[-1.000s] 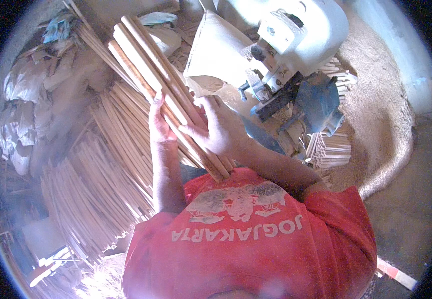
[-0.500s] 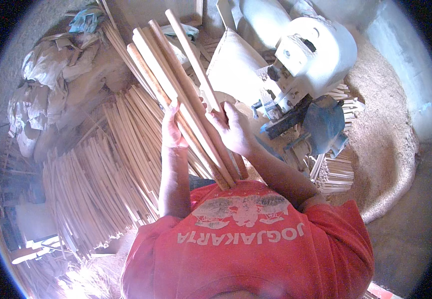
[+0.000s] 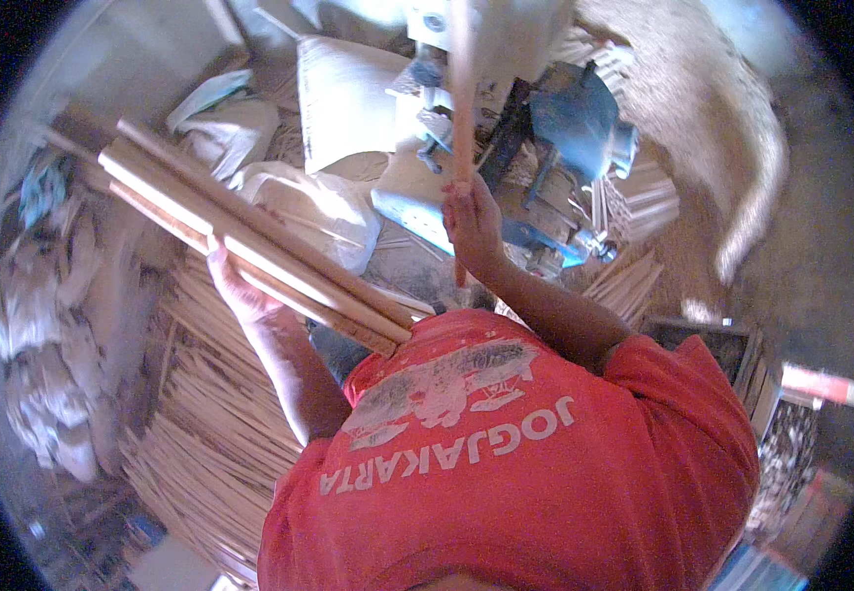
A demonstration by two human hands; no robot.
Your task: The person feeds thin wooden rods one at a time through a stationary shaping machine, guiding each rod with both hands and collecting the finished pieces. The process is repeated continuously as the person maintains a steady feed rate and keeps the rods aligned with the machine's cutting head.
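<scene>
My left hand (image 3: 242, 286) is closed around a bundle of long wooden sticks (image 3: 264, 251). The bundle slants from the upper left down to my red shirt, its near ends against my belly. In my right hand (image 3: 474, 225), fingers wrapped round it near its lower end, a single wooden stick (image 3: 462, 108) points away from me, apart from the bundle. Beyond and beside that hand stands a machine with a blue motor-like part (image 3: 577, 116). The far end of the single stick runs out of the picture and crosses in front of the machine's pale parts.
A large pile of loose sticks (image 3: 220, 394) lies at the left. White sacks (image 3: 348, 103) stand ahead, and crumpled sacks (image 3: 42, 295) heap up at the far left. Sawdust (image 3: 678, 89) spreads at the upper right, near stacked short wood pieces (image 3: 649, 202). A dark box (image 3: 708, 350) sits by my right elbow.
The view has turned to the right. The bundle in my left hand has swung left and lies flatter. My right hand has drawn the single stick away from the bundle, toward the machine.
</scene>
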